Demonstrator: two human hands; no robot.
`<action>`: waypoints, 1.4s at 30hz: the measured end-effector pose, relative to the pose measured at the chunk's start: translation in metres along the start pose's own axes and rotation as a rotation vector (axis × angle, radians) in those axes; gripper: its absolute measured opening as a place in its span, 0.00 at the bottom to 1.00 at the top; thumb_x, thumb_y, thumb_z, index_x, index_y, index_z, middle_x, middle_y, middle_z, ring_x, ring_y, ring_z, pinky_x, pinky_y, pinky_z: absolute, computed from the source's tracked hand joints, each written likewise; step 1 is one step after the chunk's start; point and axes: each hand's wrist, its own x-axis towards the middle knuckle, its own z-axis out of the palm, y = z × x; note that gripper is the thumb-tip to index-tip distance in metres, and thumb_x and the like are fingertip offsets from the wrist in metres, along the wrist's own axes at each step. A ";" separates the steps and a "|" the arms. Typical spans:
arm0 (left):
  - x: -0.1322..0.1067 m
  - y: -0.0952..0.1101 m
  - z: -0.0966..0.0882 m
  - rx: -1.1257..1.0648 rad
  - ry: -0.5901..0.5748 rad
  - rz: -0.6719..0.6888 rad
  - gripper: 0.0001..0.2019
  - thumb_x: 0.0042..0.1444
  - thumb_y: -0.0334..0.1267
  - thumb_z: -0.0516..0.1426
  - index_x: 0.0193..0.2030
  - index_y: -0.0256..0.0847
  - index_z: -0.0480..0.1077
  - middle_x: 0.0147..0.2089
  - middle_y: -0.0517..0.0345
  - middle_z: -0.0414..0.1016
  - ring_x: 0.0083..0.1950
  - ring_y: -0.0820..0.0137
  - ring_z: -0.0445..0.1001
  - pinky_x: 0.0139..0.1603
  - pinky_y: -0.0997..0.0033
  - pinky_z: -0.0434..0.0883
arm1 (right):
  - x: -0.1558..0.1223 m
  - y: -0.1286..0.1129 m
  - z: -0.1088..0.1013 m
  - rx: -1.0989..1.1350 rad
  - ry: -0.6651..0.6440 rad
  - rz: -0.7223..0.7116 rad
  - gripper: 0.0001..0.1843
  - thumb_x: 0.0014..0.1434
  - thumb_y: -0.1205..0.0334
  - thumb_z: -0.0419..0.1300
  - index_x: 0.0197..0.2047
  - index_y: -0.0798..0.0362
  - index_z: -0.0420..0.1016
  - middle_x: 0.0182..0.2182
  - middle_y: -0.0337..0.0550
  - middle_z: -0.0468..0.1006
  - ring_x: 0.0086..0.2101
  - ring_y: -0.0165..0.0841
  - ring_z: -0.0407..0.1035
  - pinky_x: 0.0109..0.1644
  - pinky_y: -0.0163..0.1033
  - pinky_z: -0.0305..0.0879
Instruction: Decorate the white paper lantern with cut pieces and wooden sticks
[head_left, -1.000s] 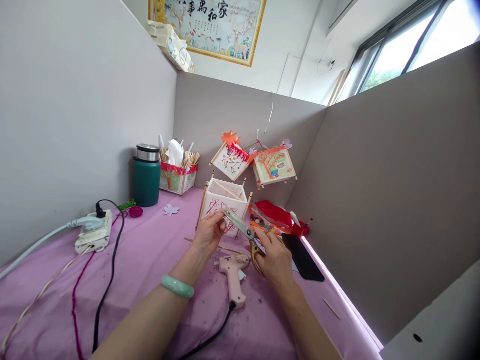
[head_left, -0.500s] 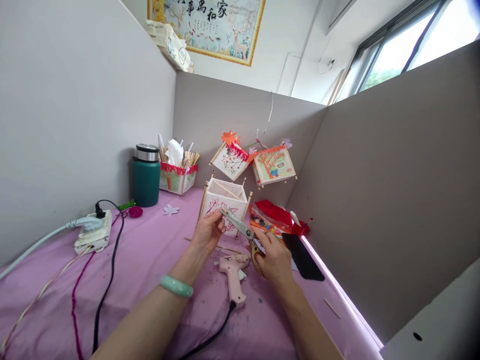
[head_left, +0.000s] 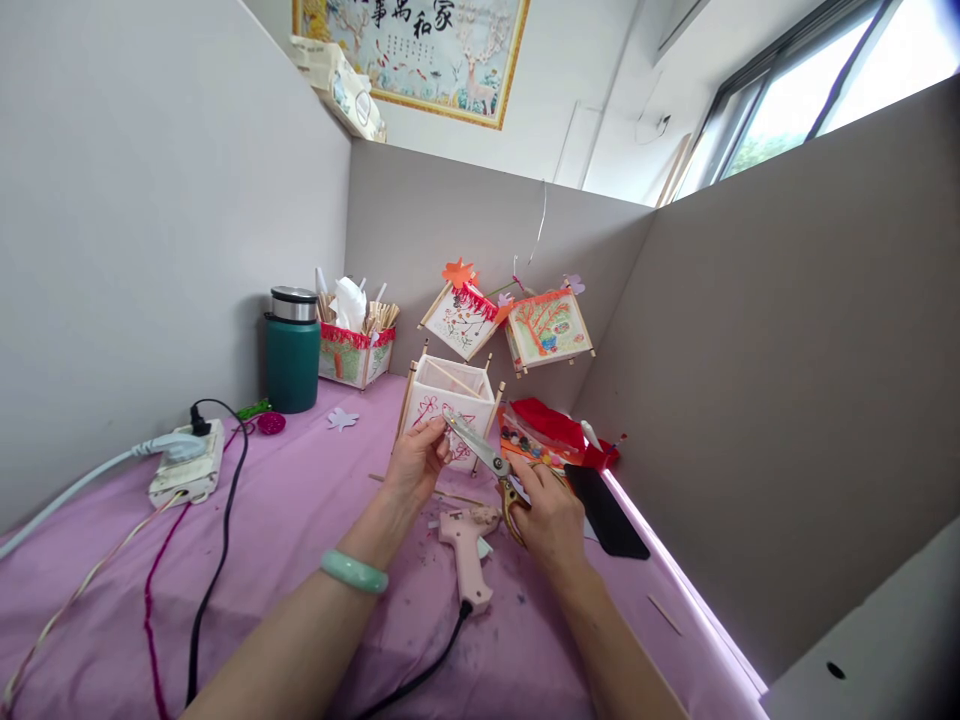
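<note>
My right hand [head_left: 551, 510] is closed round the gold handles of a pair of scissors [head_left: 478, 445], whose blades point up and left. At the blade tips, my left hand [head_left: 421, 458] has its thumb and fingers pinched together; whatever lies between them is too small to make out. Just behind the blades stands a white lantern frame [head_left: 454, 385] with wooden corner sticks and pink line drawings. Below the scissors a pink hot glue gun [head_left: 469, 555] lies on the purple cloth [head_left: 300, 510], its black cord running toward me.
To the left are a green flask [head_left: 292, 350], a power strip [head_left: 187, 465] with cords, and a decorated box [head_left: 356, 350] of sticks. Two decorated lanterns [head_left: 551, 330] hang at the back. A black phone-like slab [head_left: 607, 510] and a red bag [head_left: 555, 425] lie right. Grey partitions [head_left: 765, 380] enclose the table.
Almost nothing differs. Both hands and the scissors stay at the same place, with only a very slight shift of the whole view.
</note>
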 end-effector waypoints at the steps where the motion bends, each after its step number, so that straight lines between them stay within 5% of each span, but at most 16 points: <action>1: 0.000 0.000 0.000 0.015 -0.005 0.013 0.12 0.39 0.35 0.68 0.24 0.34 0.69 0.16 0.68 0.59 0.16 0.83 0.55 0.17 0.79 0.52 | 0.000 0.000 0.000 0.002 0.005 0.000 0.26 0.53 0.68 0.54 0.57 0.49 0.69 0.35 0.43 0.74 0.35 0.35 0.69 0.38 0.37 0.60; 33: 0.001 0.001 0.002 -0.035 0.083 -0.050 0.12 0.39 0.32 0.67 0.28 0.32 0.69 0.21 0.66 0.67 0.16 0.84 0.57 0.15 0.82 0.54 | -0.002 -0.003 0.003 0.043 0.011 0.011 0.23 0.55 0.66 0.56 0.55 0.49 0.71 0.37 0.42 0.77 0.35 0.32 0.71 0.36 0.34 0.60; 39: 0.004 0.003 -0.003 0.163 0.145 0.051 0.13 0.39 0.38 0.65 0.27 0.34 0.68 0.19 0.67 0.64 0.15 0.82 0.56 0.15 0.80 0.56 | -0.003 -0.001 0.005 0.068 -0.022 0.032 0.23 0.56 0.64 0.56 0.55 0.48 0.70 0.37 0.40 0.77 0.34 0.32 0.71 0.35 0.34 0.59; 42: 0.006 0.019 -0.014 0.479 0.246 0.135 0.10 0.45 0.42 0.60 0.26 0.37 0.67 0.14 0.67 0.61 0.14 0.78 0.56 0.17 0.77 0.57 | -0.004 0.000 0.006 0.076 -0.020 0.017 0.24 0.56 0.65 0.55 0.56 0.47 0.70 0.36 0.40 0.77 0.33 0.32 0.71 0.35 0.34 0.59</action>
